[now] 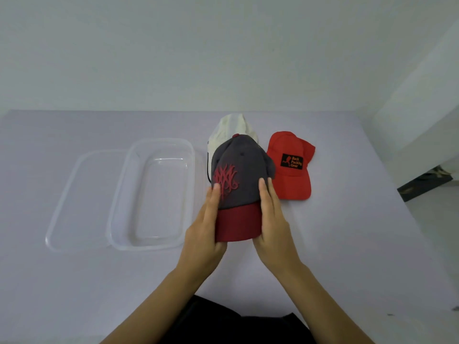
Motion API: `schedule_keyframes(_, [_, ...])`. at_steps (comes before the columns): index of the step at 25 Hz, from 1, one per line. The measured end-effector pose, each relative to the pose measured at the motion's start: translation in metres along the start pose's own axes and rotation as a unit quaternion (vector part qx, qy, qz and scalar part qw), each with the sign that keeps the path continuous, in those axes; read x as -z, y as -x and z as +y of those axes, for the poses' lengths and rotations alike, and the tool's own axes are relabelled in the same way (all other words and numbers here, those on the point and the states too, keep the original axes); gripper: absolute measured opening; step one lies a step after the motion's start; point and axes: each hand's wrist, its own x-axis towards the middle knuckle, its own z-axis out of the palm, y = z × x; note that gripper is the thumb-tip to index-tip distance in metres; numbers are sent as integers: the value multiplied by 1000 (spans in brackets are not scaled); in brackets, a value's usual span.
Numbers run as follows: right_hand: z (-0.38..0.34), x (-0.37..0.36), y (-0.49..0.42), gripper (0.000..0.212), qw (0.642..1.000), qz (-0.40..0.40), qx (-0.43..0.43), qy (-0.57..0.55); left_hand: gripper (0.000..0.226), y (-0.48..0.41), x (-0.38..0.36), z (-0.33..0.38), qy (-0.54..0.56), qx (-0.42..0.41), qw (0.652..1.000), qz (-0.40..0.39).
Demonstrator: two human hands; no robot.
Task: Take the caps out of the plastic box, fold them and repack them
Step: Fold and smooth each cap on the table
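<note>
**Grip.** The left grip [205, 227] and right grip [273, 219], both bare hands, lie with fingers straight along either side of the grey fabric cap with dark red brim and red embroidered motif [241, 170]. The cap is pressed between them at frame centre, brim nearest the viewer. Its crown is rounded and not yet folded. Whether the thumbs hook beneath the brim cannot be told.

**Risk 1.** The hold appears to depend on side pressure. If either grip slackens, the cap would likely drop onto the pale lilac desk [347, 244].

**Risk 2.** Too much squeeze on the stiff brim could crease it instead of curving it. An unevenly collapsed crown would make a bulky fold that may not repack.

**Surroundings.**
- The cream-white fabric cap [232, 127] sits directly behind, above centre; contact cannot be confirmed.
- The bright red fabric cap with black patch [291, 165] lies just right of centre.
- Either cap could be dragged by a careless movement.

**Container.** The clear rectangular plastic box [146, 247], left of centre, holds no caps. It overlaps a clear flat plastic lid [74, 199] further left. It looks light, so pushing caps in one-handed could make it slide.
</note>
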Motion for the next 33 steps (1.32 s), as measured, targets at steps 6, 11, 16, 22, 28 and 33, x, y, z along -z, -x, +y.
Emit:
schedule_keyframes(6, [-23, -14, 8, 65, 957, -71, -85, -267, 65, 9, -12, 14, 120, 13, 992, 34])
schedule_keyframes(11, [-6, 5, 2, 66, 968, -37, -27, -246, 73, -3, 7, 11, 22, -62, 998, -10])
schedule_keyframes(16, [-21, -6, 6, 62, 956, -25, -13, -291, 64, 6, -6, 27, 143, -15, 989, 38])
schedule_keyframes(22, [15, 19, 7, 52, 968, 5, 22, -249, 95, 4, 27, 14, 101, -140, 981, -92])
schedule_keyframes(28, [15, 18, 19, 47, 977, -42, 99, -186, 77, -62, 53, -4, 376, 189, 907, -31])
schedule_keyframes(33, [22, 14, 25, 48, 989, -99, 95, -58, 51, -73, 51, -2, 404, 179, 885, -147])
